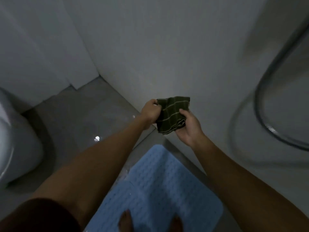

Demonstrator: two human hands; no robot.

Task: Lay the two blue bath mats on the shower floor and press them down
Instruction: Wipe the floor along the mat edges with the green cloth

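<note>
Left hand point(150, 111) and right hand point(187, 126) each pinch one dark green striped cloth point(172, 113), folded, held between them before the grey wall point(150, 47). One blue bath mat point(160, 186) is visible, flat on the floor point(80, 118); two bare feet point(125, 221) stand on it. One toilet point(15, 139) sits left; one hose point(260, 104) hangs right.

A blue bath mat point(160, 185) of bumpy, matt rubber-like texture is seen; the green cloth point(173, 113) is woven, striped; the floor point(80, 114) is glossy, wet-looking.
</note>
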